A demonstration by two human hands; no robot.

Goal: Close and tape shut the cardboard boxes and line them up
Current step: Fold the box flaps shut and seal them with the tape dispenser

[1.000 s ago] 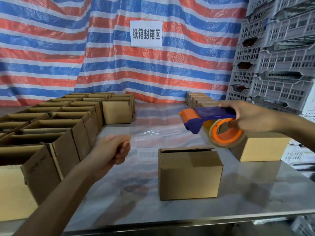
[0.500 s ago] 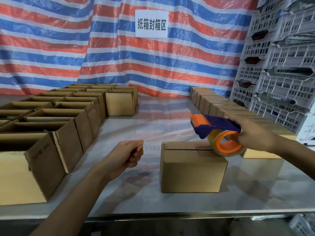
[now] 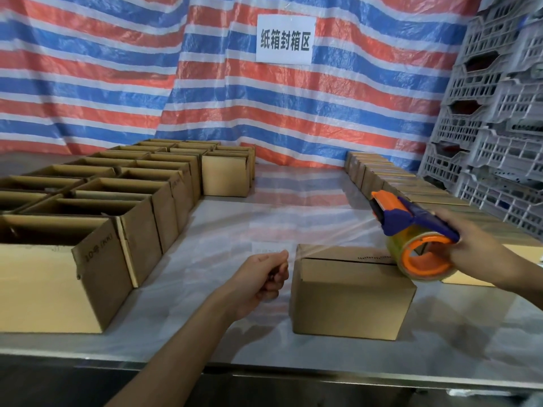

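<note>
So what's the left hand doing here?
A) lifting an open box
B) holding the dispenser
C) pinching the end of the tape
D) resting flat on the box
C: the left hand pinches the end of the clear tape, which stretches to the dispenser held by the right hand, just above the box.

Free lane between open boxes, closed row

Left hand fisted, right hand curled (both arms outstretched)

Clear tape taut between left hand and dispenser, over box.
</note>
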